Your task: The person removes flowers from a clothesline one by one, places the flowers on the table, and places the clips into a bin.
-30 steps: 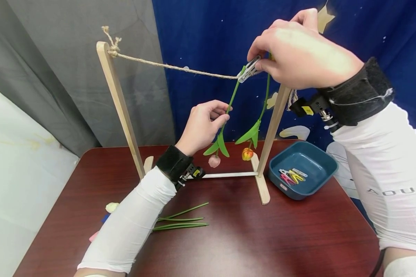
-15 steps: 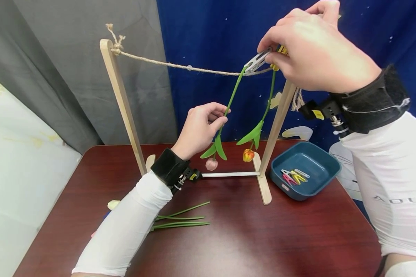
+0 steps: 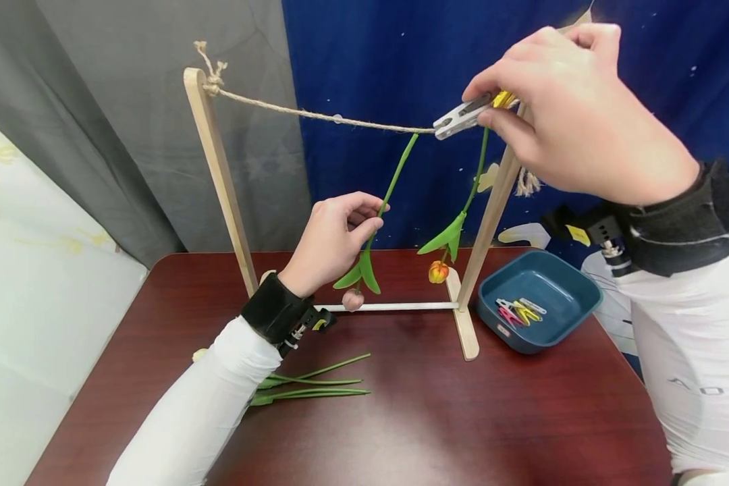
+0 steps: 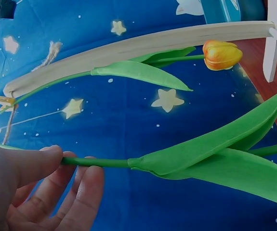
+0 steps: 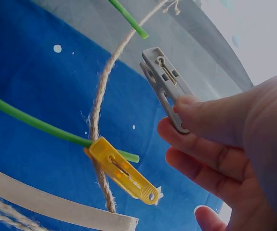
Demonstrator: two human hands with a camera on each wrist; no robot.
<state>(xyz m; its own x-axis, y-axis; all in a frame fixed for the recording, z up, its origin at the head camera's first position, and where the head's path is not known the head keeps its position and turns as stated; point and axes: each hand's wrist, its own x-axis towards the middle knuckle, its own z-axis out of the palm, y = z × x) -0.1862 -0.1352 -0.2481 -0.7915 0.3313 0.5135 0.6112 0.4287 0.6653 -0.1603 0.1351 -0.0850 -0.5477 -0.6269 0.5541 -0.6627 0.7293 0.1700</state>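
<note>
My left hand (image 3: 334, 233) pinches the green stem of a pink tulip (image 3: 352, 299), which hangs head down. Its stem end reaches the twine (image 3: 316, 116) but no peg is on it. In my right hand (image 3: 574, 115) a grey clothespin (image 5: 162, 82) is pinched between thumb and fingers, off the twine in the right wrist view. A yellow clothespin (image 5: 121, 171) clamps another stem to the twine near the right post. That stem belongs to an orange tulip (image 4: 222, 55), hanging head down beside the post.
A wooden frame (image 3: 219, 175) holds the twine between two posts. At the right, a blue basin (image 3: 574, 277) contains several clothespins (image 3: 522, 312). Several green stems (image 3: 322, 383) lie on the dark red table (image 3: 431, 418), partly behind the left sleeve.
The grey clothespin has moved right and away from the pink tulip's stem. My left hand has lowered the tulip slightly leftward. My right hand has shifted to the right.
</note>
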